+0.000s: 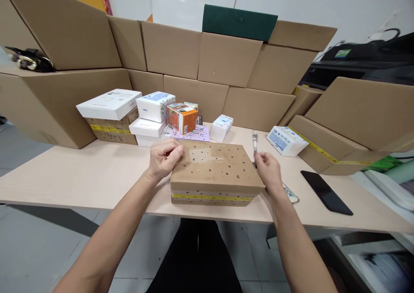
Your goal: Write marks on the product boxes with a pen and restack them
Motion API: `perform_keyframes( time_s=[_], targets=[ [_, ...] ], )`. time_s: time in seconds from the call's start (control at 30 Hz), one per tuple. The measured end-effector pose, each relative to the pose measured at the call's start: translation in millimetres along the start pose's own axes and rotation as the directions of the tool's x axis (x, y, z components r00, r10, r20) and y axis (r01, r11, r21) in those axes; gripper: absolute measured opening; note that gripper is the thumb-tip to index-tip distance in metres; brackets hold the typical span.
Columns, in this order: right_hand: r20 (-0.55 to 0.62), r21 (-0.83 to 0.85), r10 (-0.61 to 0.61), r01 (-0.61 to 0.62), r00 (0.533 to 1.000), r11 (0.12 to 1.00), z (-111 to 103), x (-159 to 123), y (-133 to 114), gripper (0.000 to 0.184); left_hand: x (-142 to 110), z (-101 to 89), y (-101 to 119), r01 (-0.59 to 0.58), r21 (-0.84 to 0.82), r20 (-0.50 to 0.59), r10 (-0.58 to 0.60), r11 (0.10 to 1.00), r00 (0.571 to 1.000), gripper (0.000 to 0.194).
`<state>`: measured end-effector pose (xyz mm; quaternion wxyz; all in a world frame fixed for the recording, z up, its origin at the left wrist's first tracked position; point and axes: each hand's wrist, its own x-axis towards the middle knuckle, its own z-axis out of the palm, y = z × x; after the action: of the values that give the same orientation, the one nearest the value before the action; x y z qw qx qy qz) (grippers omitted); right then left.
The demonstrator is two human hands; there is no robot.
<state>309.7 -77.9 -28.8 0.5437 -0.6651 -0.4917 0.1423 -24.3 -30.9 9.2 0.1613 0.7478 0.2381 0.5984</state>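
A closed brown cardboard box [215, 168] with small dark ring marks stands at the table's front edge. Clear tape runs across part of its lid, and a yellow band lines its front side. My left hand [165, 155] is closed at the box's back left corner, thumb against the lid's edge. On the other side, my right hand [268, 168] pinches a thin silvery tool [255, 141] that points upward; blur hides its exact kind. This hand is beside the box's right edge. Partly behind my right wrist lies a flat patterned item [291, 194].
A black phone-like slab [326, 191] lies to the right. White tissue packs [286, 140], an orange box [183, 117] and white boxes [110, 103] stand behind. Cardboard panels [197, 92] wall off the back. Another taped carton [326, 146] stands at right.
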Motion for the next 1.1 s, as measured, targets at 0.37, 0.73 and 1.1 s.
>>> perform_keyframes(
  time_s=[0.37,0.73,1.1],
  targets=[
    [0.15,0.693,0.027,-0.125,0.988,0.71,3.4,7.9,-84.4,0.016,-4.1,5.2,-12.9,-0.138,-0.066,0.0,0.138,0.988,0.99,0.039],
    [-0.01,0.152,-0.226,0.225,0.974,0.962,22.4,-1.7,-79.4,0.024,-4.3,8.5,-13.5,-0.126,-0.142,-0.004,0.126,0.982,0.992,0.038],
    [0.084,0.05,-0.308,0.305,0.948,0.951,20.0,-1.5,-85.3,0.026,-4.7,8.0,-12.5,-0.092,-0.146,-0.003,0.092,0.985,0.996,0.038]
  ],
)
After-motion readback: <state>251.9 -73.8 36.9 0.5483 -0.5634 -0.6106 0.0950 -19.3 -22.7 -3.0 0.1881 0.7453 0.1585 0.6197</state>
